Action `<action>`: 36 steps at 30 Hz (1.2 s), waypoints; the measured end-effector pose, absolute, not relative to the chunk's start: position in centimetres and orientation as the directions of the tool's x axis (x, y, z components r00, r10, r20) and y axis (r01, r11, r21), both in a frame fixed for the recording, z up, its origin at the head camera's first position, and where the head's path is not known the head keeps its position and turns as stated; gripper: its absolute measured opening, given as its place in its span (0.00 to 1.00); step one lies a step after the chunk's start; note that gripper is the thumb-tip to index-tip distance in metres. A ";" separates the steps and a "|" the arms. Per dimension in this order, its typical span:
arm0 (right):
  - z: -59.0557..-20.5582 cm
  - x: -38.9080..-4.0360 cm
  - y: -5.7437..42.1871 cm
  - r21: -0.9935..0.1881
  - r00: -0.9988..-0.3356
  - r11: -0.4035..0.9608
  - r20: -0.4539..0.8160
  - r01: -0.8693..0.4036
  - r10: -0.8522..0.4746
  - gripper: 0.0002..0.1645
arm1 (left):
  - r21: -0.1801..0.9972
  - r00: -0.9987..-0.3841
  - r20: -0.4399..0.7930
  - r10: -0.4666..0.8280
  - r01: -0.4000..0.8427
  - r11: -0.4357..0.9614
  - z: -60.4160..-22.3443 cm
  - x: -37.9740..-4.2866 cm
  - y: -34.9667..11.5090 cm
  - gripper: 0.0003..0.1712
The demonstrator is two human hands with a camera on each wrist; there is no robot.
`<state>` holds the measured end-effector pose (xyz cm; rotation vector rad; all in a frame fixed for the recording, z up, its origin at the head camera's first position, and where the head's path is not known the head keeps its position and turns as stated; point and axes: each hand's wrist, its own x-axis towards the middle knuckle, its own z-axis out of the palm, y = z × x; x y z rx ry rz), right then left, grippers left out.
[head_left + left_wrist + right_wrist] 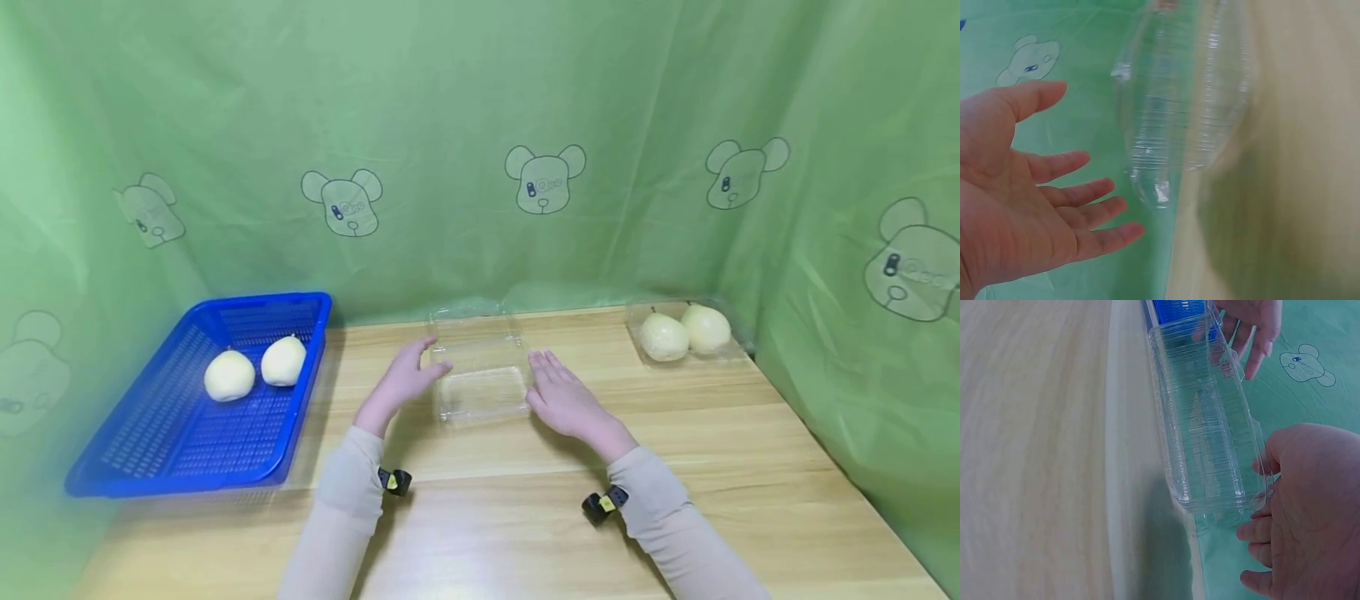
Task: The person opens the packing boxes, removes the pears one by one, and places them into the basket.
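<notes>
An unlidded-looking clear plastic clamshell box [483, 392] lies on the table between the two hands, its raised lid half toward the back. My left hand [408, 375] is at the box's left side; in the left wrist view its fingers [1094, 240] are spread and apart from the plastic. At the opposite side, my right hand [566, 400] has its fingers extended along the box's right edge. The right wrist view shows the thumb and forefinger of the right hand [1310, 506] at the corner of the clear box [1210, 425], seemingly touching it.
To the left stands a blue plastic basket [281, 467] with two pale pears [229, 376] in it. At the back right, another clear box [727, 354] holds two pears [663, 337]. A green curtain [450, 100] encloses the wooden table [510, 533].
</notes>
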<state>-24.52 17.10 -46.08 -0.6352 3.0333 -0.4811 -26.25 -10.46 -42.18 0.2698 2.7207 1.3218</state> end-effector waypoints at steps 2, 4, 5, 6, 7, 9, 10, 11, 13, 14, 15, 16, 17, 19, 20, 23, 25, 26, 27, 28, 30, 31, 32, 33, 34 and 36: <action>-46.1 -24.5 17.1 -0.295 -0.918 0.872 0.058 -0.391 -0.392 0.37 | 0.764 -0.974 -0.029 0.224 0.124 0.633 -42.5 -25.9 -10.4 0.44; -46.2 -24.6 17.1 -0.290 -0.916 0.871 0.061 -0.396 -0.396 0.37 | 0.747 -0.970 -0.044 0.238 0.127 0.652 -42.7 -25.5 -10.3 0.47; -46.2 -24.6 17.1 -0.288 -0.916 0.872 0.060 -0.397 -0.397 0.37 | 0.738 -0.967 -0.050 0.248 0.132 0.662 -42.8 -25.3 -10.4 0.48; -46.1 -24.6 17.0 -0.286 -0.915 0.872 0.060 -0.398 -0.398 0.37 | 0.727 -0.964 -0.057 0.258 0.137 0.672 -43.0 -25.1 -10.4 0.50; -46.1 -24.6 17.0 -0.286 -0.915 0.872 0.059 -0.398 -0.399 0.37 | 0.718 -0.961 -0.061 0.270 0.146 0.681 -43.1 -24.9 -10.4 0.51; -46.1 -24.6 17.0 -0.284 -0.915 0.872 0.057 -0.399 -0.400 0.37 | 0.698 -0.953 -0.073 0.293 0.161 0.698 -43.3 -24.5 -10.5 0.54; -46.0 -24.5 16.9 -0.286 -0.915 0.872 0.055 -0.398 -0.400 0.37 | 0.686 -0.950 -0.078 0.304 0.170 0.707 -43.4 -24.4 -10.6 0.56; -46.0 -24.5 16.9 -0.287 -0.915 0.872 0.053 -0.397 -0.399 0.37 | 0.676 -0.946 -0.081 0.315 0.180 0.714 -43.5 -24.2 -10.7 0.58; -46.0 -24.5 16.9 -0.290 -0.916 0.871 0.053 -0.396 -0.399 0.37 | 0.665 -0.938 -0.095 0.334 0.190 0.723 -43.7 -23.8 -10.7 0.61; -46.0 -24.5 16.9 -0.292 -0.916 0.871 0.053 -0.395 -0.398 0.37 | 0.658 -0.934 -0.102 0.341 0.194 0.728 -43.8 -23.7 -10.8 0.63; -46.1 -24.5 16.9 -0.293 -0.916 0.871 0.052 -0.395 -0.398 0.37 | 0.652 -0.932 -0.108 0.347 0.197 0.733 -43.9 -23.5 -10.8 0.64; -46.1 -24.5 16.9 -0.295 -0.916 0.871 0.051 -0.394 -0.397 0.37 | 0.649 -0.930 -0.112 0.351 0.199 0.735 -44.0 -23.4 -10.8 0.65; -46.1 -24.5 16.9 -0.297 -0.916 0.870 0.051 -0.394 -0.397 0.37 | 0.645 -0.929 -0.118 0.352 0.198 0.739 -44.1 -23.3 -10.8 0.65; -46.2 -24.5 16.9 -0.302 -0.917 0.869 0.050 -0.391 -0.395 0.37 | 0.635 -0.928 -0.124 0.350 0.197 0.747 -44.2 -23.1 -10.8 0.66; -46.3 -24.5 16.9 -0.306 -0.917 0.868 0.050 -0.391 -0.395 0.37 | 0.631 -0.929 -0.123 0.350 0.199 0.750 -44.3 -23.1 -10.8 0.66; -46.4 -24.5 16.8 -0.326 -0.918 0.863 0.051 -0.387 -0.393 0.37 | 0.630 -0.930 -0.121 0.346 0.197 0.751 -44.5 -23.1 -11.0 0.65; -46.4 -24.4 16.6 -0.346 -0.917 0.854 0.055 -0.388 -0.394 0.37 | 0.636 -0.931 -0.124 0.343 0.191 0.748 -44.4 -23.1 -11.1 0.65; -46.4 -24.4 16.5 -0.352 -0.916 0.850 0.060 -0.391 -0.396 0.37 | 0.639 -0.932 -0.123 0.342 0.189 0.745 -44.4 -23.1 -11.2 0.66; -46.4 -24.3 16.4 -0.361 -0.915 0.846 0.064 -0.393 -0.398 0.37 | 0.643 -0.932 -0.121 0.341 0.188 0.742 -44.3 -23.0 -11.3 0.66; -46.4 -24.3 16.3 -0.365 -0.914 0.842 0.067 -0.396 -0.401 0.37 | 0.643 -0.933 -0.122 0.339 0.186 0.743 -44.3 -23.0 -11.4 0.66; -46.4 -24.2 16.0 -0.380 -0.909 0.831 0.077 -0.406 -0.410 0.38 | 0.644 -0.934 -0.124 0.336 0.182 0.743 -44.2 -23.0 -11.7 0.66; -46.4 -24.1 15.9 -0.385 -0.907 0.827 0.078 -0.410 -0.413 0.38 | 0.647 -0.934 -0.121 0.337 0.183 0.740 -44.2 -22.9 -11.8 0.65; -46.3 -24.0 15.8 -0.391 -0.906 0.823 0.078 -0.412 -0.416 0.38 | 0.649 -0.934 -0.118 0.336 0.184 0.739 -44.2 -22.9 -12.0 0.65; -46.4 -24.0 15.6 -0.395 -0.904 0.820 0.076 -0.415 -0.421 0.38 | 0.648 -0.935 -0.120 0.335 0.182 0.739 -44.2 -22.8 -12.2 0.65; -46.4 -23.9 15.5 -0.399 -0.901 0.816 0.074 -0.419 -0.426 0.39 | 0.646 -0.936 -0.122 0.332 0.179 0.742 -44.2 -22.8 -12.4 0.65; -46.3 -23.8 15.1 -0.408 -0.899 0.811 0.067 -0.420 -0.432 0.39 | 0.647 -0.937 -0.121 0.327 0.176 0.742 -44.1 -22.6 -12.8 0.64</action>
